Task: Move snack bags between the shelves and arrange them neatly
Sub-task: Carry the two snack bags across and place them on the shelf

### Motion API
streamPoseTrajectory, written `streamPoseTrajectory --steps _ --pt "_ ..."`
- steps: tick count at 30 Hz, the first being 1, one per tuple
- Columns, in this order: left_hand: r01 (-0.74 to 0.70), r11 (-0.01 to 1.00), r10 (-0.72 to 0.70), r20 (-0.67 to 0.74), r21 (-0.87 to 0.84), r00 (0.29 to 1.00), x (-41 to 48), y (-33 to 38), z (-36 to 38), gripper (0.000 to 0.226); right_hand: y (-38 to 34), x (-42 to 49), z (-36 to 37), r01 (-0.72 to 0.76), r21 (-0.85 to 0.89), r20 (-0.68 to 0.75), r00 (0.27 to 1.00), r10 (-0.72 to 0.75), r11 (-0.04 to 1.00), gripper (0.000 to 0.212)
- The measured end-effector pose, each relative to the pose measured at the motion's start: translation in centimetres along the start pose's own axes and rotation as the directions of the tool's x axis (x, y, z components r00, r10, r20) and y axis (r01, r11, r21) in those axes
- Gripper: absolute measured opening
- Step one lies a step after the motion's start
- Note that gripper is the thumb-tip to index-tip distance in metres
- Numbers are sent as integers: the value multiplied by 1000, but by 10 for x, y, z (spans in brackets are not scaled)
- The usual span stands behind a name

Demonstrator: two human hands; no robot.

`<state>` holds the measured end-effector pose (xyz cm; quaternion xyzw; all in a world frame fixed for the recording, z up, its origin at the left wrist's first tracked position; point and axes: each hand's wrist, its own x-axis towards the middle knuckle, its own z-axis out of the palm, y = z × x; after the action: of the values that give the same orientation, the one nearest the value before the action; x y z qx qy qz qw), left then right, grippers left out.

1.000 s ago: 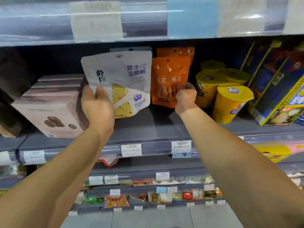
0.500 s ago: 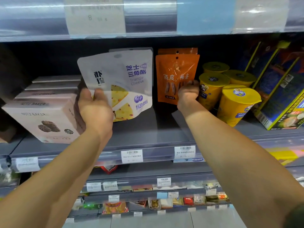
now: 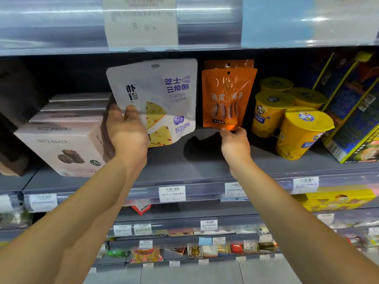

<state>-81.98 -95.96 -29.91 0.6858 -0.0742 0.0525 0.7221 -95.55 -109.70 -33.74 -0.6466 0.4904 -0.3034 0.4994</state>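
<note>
My left hand [image 3: 127, 133] grips the lower left edge of a white and lilac Triangle Cheese bag [image 3: 162, 95], which tilts to the left above the grey shelf [image 3: 184, 162]. To its right an orange snack bag [image 3: 227, 99] stands upright with another orange bag [image 3: 228, 64] behind it. My right hand [image 3: 234, 142] pinches the bottom edge of the front orange bag.
Pink NITZ BAKER boxes [image 3: 61, 146] stand in a row at the left. Yellow cups [image 3: 297, 130] and blue boxes [image 3: 356, 111] fill the right of the shelf. Price tags line the shelf edge [image 3: 172, 193]. Lower shelves hold small snacks [image 3: 194, 251].
My right hand has slid down from the middle of the front orange bag to its bottom edge. The orange bag now stands straighter. The cheese bag stays in my left hand.
</note>
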Motion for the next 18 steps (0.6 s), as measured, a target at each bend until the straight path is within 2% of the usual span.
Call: streamPoseTrajectory --steps 1,2,3,5,6,7,11,14,16,18 --pt "4 1000 -4 7 -13 1000 2 0 1 15 4 -12 -9 76 -100 93 993 -67 992 25" --pt "5 1000 -5 12 -12 1000 3 0 4 17 11 -22 -20 187 -244 173 974 -147 952 30" --pt "11 1000 -11 16 -7 1000 5 0 6 19 19 -31 -32 327 -401 214 942 -259 856 36" --pt "33 999 -33 19 -5 999 11 -2 10 19 39 -43 -49 535 -638 298 835 -463 553 47" --pt "38 999 -37 21 -17 999 12 -3 12 18 49 -46 -54 578 -699 353 792 -498 422 52" --pt "40 999 -39 23 -22 999 14 -6 16 18 58 -47 -57 601 -718 399 769 -499 352 57" --pt "70 997 -70 15 -39 997 13 -14 28 23 79 -44 -53 596 -761 442 766 -467 257 68" --pt "101 992 -99 24 -79 995 10 -14 36 19 79 -44 -47 577 -770 422 780 -461 272 69" --pt "113 991 -115 -32 -75 993 15 -14 40 27 79 -46 -47 570 -778 410 780 -472 266 69" --pt "137 990 -138 -31 -45 990 27 -23 45 30 80 -44 -47 567 -784 409 778 -478 252 70"
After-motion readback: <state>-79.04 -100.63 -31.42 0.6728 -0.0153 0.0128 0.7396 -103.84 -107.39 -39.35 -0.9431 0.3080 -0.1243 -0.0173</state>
